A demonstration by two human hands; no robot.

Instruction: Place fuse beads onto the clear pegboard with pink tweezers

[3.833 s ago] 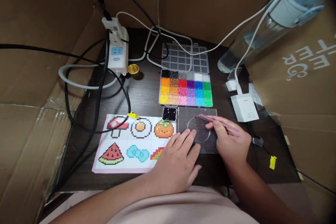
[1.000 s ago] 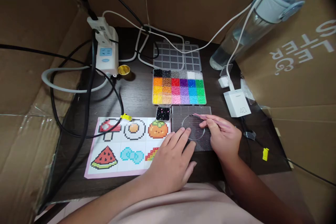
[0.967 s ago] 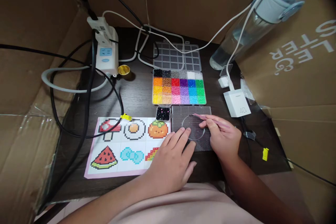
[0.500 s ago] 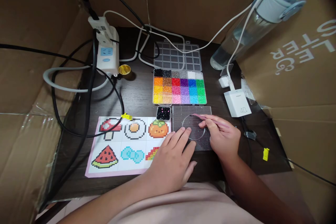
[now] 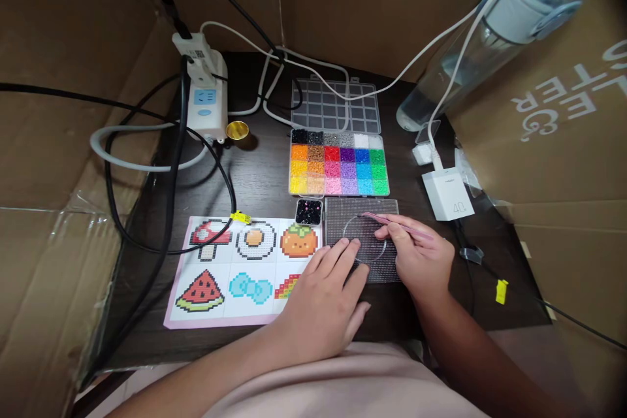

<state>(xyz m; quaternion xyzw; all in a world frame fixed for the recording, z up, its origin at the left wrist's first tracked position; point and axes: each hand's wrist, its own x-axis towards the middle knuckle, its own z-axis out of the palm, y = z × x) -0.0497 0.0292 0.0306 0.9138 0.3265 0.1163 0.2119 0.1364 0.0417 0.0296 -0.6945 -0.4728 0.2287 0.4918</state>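
Observation:
Pink tweezers [image 5: 406,227] are pinched in my right hand [image 5: 425,258], their tips near the top of a clear ring [image 5: 345,230] on the pegboard. A tiny dark bit shows at the tips, too small to name surely. My left hand [image 5: 323,294] lies flat with fingers spread, its fingertips on the left part of the clear pegboard [image 5: 333,209] and its palm over the pattern sheet's right edge. A small clear box of black beads [image 5: 308,211], with a few pink ones among them, stands against the board's upper left. The pattern sheet [image 5: 225,268] shows a mushroom, an egg, a watermelon and other pixel pictures.
Behind the board sits an open bead case [image 5: 339,162] with many colours. A power strip [image 5: 206,101], looping black cables [image 5: 180,144] and a gold cap [image 5: 238,130] stand to the left. On the right are a white charger [image 5: 448,194] and a water bottle [image 5: 450,78]. Cardboard walls surround the table.
The whole view has shifted slightly, so things appear a little further right. Both hands keep nearly the same places on the board, with the tweezer tips still near the ring's top.

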